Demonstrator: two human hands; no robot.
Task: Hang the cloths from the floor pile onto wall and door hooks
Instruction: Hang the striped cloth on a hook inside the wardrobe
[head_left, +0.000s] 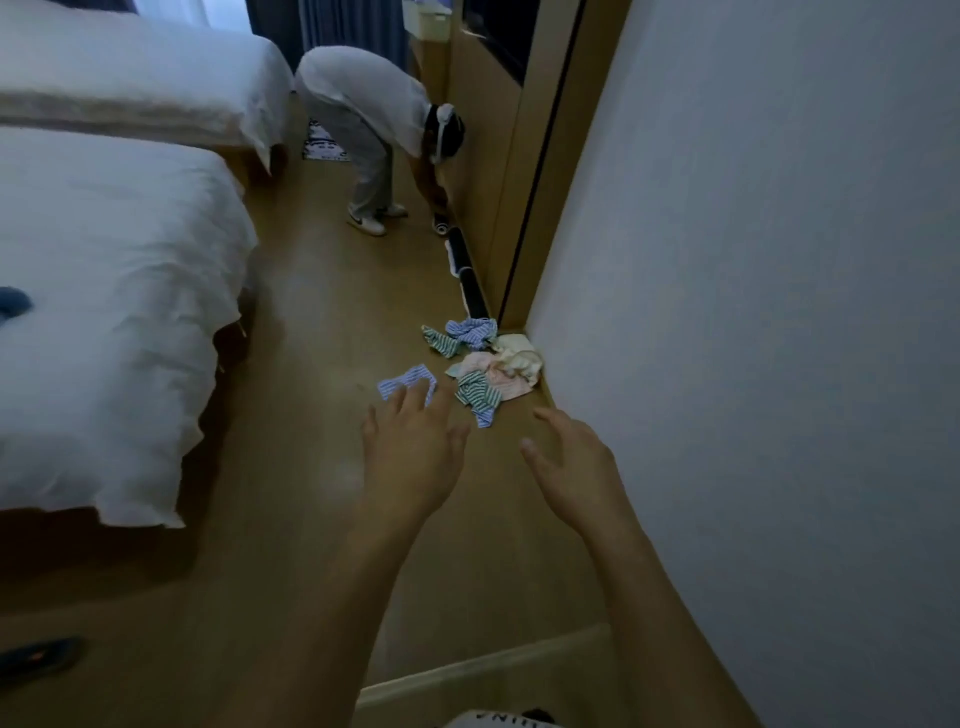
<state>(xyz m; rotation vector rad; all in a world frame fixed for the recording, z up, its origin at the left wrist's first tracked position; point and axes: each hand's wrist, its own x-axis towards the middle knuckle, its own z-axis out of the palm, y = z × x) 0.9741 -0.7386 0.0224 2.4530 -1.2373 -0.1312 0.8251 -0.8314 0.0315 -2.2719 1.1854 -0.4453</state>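
Both hands reach out empty, fingers spread: left hand (413, 447), right hand (569, 462). Just beyond, at twelve o'clock, lies the blue striped cloth (405, 385); the cloth pile (493, 364) sits at one o'clock against the wall (753, 312). A careless grab risks lifting tangled cloths together.

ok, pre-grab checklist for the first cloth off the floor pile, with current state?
1. Left hand free: ok, its fingers are spread and hold nothing.
2. Right hand free: ok, open, holds nothing.
3. Nearest target: ok, the blue checked cloth lies apart from the pile, just past the left fingertips.
4. Rest of the cloth pile reachable: ok, it lies against the white wall.
5. Contact with a cloth: cannot tell, the left fingers overlap the blue checked cloth's edge.
6. Hooks located: cannot tell, none in view.
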